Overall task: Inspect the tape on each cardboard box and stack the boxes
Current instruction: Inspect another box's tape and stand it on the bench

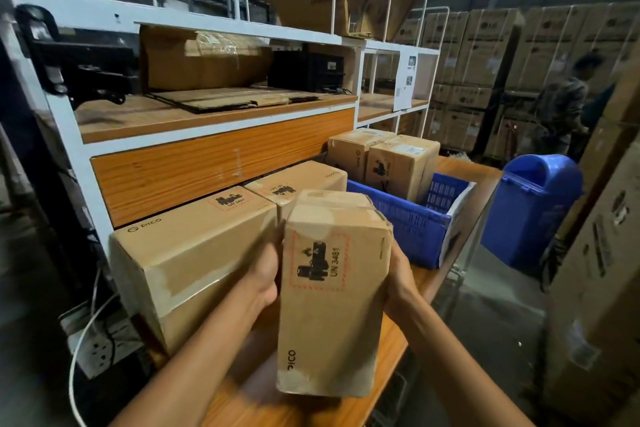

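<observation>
So you've got the held box [332, 295] up off the table [394, 343], over its near edge, stood on end and tipped a bit toward you. Your left hand [268, 274] clamps its left side and your right hand [398, 274] the right side. Both are wrapped onto it, with the fingers going round the back out of view. Makes sense for the check: squeezing it from the sides leaves the taped ends uncovered, and the top tape [332, 206] is right there to look at. It looks wrinkled and a bit ragged at the right corner (I can only see a scrap of the tape at the bottom end). I'd guess you're mid-inspection, not yet stacking.

Along the table's left edge a near box [194, 253] and a far box [294, 184] lie end to end, touching, flat tops up, so that's my bet for the stacking spot. Toward the far right corner a blue crate [415, 222] holds two upright boxes [398, 163], probably the ones waiting their turn. A tall box stood on end tips easily, so I'd lay it flat when you set it down.
</observation>
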A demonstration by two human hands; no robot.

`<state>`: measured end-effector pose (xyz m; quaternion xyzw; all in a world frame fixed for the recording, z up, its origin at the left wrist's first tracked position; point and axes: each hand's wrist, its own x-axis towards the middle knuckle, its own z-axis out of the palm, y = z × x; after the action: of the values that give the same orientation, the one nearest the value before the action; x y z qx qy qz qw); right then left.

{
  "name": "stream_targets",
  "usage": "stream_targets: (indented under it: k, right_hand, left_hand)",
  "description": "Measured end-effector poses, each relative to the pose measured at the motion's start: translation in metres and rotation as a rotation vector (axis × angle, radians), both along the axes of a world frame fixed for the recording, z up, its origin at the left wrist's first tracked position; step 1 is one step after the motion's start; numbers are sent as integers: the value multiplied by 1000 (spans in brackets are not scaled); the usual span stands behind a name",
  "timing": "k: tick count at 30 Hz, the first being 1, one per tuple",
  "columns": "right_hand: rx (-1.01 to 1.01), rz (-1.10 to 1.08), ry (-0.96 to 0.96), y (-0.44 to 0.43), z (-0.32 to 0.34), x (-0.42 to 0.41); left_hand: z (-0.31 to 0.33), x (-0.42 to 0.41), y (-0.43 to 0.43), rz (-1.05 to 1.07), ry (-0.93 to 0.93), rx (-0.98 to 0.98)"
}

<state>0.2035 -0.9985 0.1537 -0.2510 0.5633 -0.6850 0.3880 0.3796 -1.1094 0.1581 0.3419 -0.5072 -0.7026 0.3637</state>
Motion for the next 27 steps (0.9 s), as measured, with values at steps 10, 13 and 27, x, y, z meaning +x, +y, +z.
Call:
stream_targets:
  k: [10, 13, 27]
  right_hand:
    - [103, -26, 99, 4, 1, -2]
    - [61, -155, 507, 4, 32, -3]
    - [465, 478, 1532, -13, 102, 3]
  left_hand:
    - [10, 23, 5, -6, -132, -191]
    - [32, 24, -5, 14, -288, -540]
    - [95, 4, -11, -649, -1144, -1146]
